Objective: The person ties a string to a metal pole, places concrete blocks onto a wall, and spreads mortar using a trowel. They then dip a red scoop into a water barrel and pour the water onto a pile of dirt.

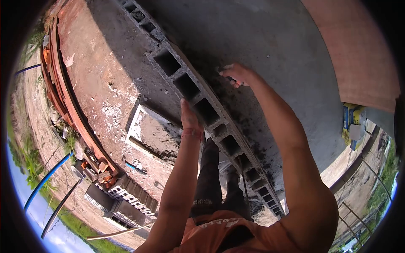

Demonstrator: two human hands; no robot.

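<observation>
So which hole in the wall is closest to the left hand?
The hole right beside the left hand, on its right in the picture. Two bigger holes lie farther up the block wall; the rest run down toward the person's legs.

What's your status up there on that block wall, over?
Left hand flat on top of hollow block wall. Right hand curled at wall's far face, grip unclear. Nothing blocking either hand.

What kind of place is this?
Probably an outdoor building site. A row of hollow concrete blocks tops a grey wall, a tray of mortar lies on the floor below, and spare blocks are stacked nearby.
</observation>
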